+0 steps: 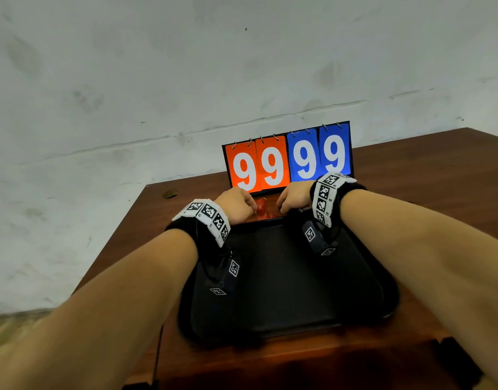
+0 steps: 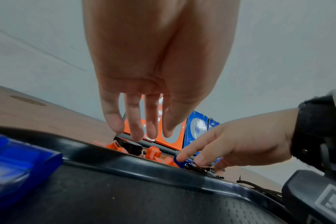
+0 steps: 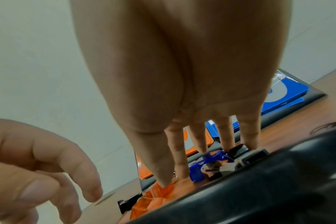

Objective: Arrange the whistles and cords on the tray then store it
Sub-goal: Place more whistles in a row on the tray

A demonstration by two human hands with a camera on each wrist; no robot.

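Whistles lie beyond the tray; left hand and right hand hover spread, gripping nothing. Pinch one whistle body, avoiding tangled cords.

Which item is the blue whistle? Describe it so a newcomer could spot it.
Find the flip scoreboard at the table's back. Between it and the black tray's far rim lies a pile of whistles; the blue whistle sits under the right hand, the lone blue piece among orange whistles.
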